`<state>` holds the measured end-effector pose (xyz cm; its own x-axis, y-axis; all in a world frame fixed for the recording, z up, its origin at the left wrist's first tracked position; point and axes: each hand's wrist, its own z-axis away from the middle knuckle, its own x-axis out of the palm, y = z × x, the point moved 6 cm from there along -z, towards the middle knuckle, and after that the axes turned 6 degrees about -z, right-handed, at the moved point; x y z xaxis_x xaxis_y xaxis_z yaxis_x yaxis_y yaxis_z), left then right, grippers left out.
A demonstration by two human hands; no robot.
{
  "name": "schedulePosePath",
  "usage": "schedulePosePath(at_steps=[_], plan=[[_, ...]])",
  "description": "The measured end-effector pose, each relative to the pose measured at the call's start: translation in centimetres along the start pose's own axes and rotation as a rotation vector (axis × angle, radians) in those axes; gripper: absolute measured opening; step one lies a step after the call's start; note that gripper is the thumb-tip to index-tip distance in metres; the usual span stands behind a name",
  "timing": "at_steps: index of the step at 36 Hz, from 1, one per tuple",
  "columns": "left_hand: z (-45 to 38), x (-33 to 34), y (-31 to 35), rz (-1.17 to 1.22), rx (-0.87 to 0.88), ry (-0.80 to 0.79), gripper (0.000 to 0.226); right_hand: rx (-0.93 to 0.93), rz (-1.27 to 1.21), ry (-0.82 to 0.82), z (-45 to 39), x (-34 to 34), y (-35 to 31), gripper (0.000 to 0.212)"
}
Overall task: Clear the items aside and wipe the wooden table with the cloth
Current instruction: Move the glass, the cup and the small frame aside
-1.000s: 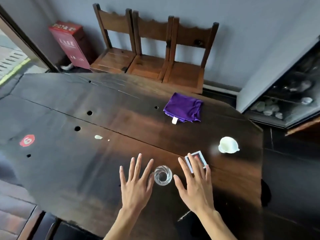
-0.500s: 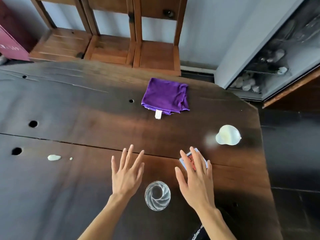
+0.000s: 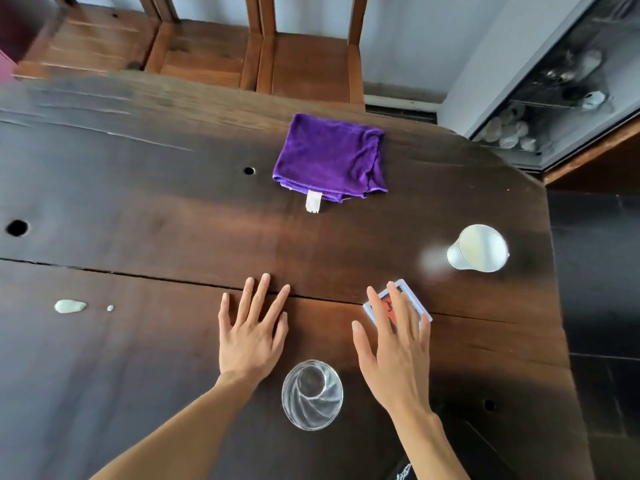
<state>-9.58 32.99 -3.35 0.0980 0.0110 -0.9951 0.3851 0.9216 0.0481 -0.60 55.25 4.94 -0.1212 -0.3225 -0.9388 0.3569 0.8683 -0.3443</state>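
Here, clearing begins: both hands, left (image 3: 251, 336) and right (image 3: 394, 355), spread open and empty on the tabletop (image 3: 138, 209); next, move the glass (image 3: 312, 394), box (image 3: 412, 299) and cup (image 3: 479, 248) aside, then take the far cloth (image 3: 330, 157).

Diffuse daylight, moderately bright; a broad soft sheen crosses the middle of the dark wooden table (image 3: 145, 202), with a pale glare patch beside the white cup (image 3: 479, 248). Motion blur smears the upper left corner and the chairs (image 3: 207, 57). Wide-angle bending at edges; shadows soft under both hands.
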Motion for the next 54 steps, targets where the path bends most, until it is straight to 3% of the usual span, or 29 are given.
schedulePosePath(at_steps=[8,18,24,29,36,54], plan=[[0.0,0.2,-0.2,-0.007,-0.018,0.019,0.057,0.043,0.008,0.054,-2.9,-1.3,2.9,0.066],[-0.2,-0.1,-0.1,-0.007,-0.047,0.042,0.058,-0.002,-0.041,0.203,-9.9,-8.9,9.0,0.070],[-0.2,-0.1,-0.1,0.010,-0.075,0.025,0.059,-0.022,-0.143,0.129,-12.8,-10.9,13.0,0.087],[-0.2,0.0,-0.2,0.017,-0.100,0.023,0.060,0.122,-0.355,0.001,-13.8,-9.9,15.8,0.104],[-0.4,-1.1,0.5,0.028,-0.093,0.076,0.059,0.250,-0.537,-0.094,-13.4,-7.2,19.4,0.109],[-0.5,-2.3,1.3,0.059,-0.131,0.156,0.055,0.393,-0.854,0.111,-11.4,-3.9,19.8,0.092]])
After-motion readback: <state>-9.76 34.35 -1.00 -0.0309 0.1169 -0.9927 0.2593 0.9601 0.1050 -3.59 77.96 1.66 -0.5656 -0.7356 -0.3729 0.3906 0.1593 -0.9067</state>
